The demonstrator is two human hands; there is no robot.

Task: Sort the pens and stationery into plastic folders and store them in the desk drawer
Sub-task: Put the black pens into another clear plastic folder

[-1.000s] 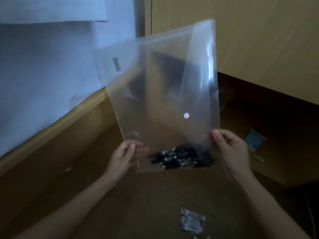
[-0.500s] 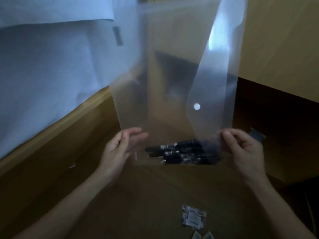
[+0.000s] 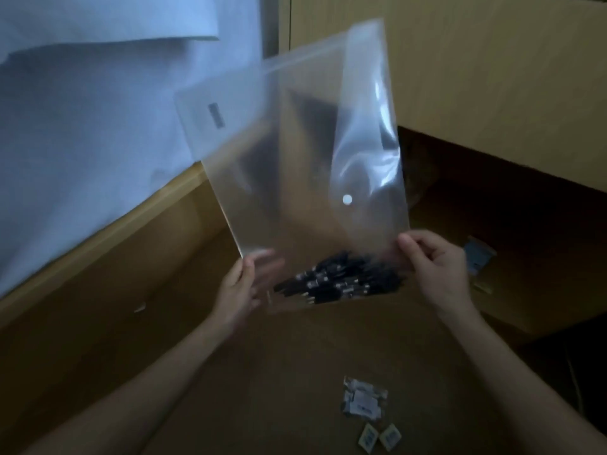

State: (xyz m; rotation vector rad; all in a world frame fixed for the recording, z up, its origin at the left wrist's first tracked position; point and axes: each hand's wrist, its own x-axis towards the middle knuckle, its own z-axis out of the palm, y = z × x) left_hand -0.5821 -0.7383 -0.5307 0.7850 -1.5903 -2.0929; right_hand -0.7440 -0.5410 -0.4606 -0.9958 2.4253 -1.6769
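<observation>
I hold a clear plastic folder [image 3: 295,152] upright in front of me, its flap with a white snap button [image 3: 347,199] on the right side. Several black pens [image 3: 338,284] lie bunched at its bottom edge inside. My left hand [image 3: 241,287] grips the lower left corner, thumb in front and fingers behind the plastic. My right hand [image 3: 437,267] pinches the lower right edge. The folder hangs above the open wooden desk drawer [image 3: 295,372].
A small clear bag of white items [image 3: 363,400] and two small packets [image 3: 379,438] lie on the drawer floor near me. A blue-grey item [image 3: 478,257] sits at the right. A wooden cabinet front [image 3: 492,93] rises behind; white cloth [image 3: 82,126] hangs at left.
The folder went up and then came back down, tilting left again. The pens shifted a little at the bottom. Both hands kept their hold on the lower corners.
</observation>
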